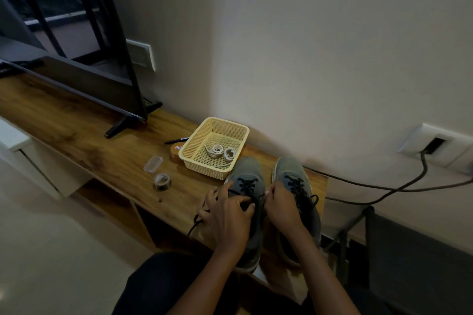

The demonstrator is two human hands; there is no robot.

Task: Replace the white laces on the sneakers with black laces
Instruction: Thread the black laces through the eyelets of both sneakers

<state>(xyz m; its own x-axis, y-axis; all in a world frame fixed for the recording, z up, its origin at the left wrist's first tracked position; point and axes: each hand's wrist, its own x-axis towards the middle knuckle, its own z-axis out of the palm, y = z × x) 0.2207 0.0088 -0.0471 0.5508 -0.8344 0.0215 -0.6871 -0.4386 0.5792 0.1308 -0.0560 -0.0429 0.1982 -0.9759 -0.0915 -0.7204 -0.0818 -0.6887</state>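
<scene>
Left sneaker (247, 169): our left hand (225, 215) covers its tongue and upper eyelets; the forearm hides the heel.
Right sneaker (290, 169): our right hand (280, 208) and wrist screen its inner side and heel.
Black lace (245, 185): it vanishes where the left hand grips it and the right hand pinches it; we cannot tell how it runs beneath the fingers.
Brown tape roll (174, 155): mostly hidden behind the basket (217, 123); its label is too small to read.
Marker (176, 140): one end slips behind the basket rim.
Television (84, 84): cut off by the left edge.
</scene>
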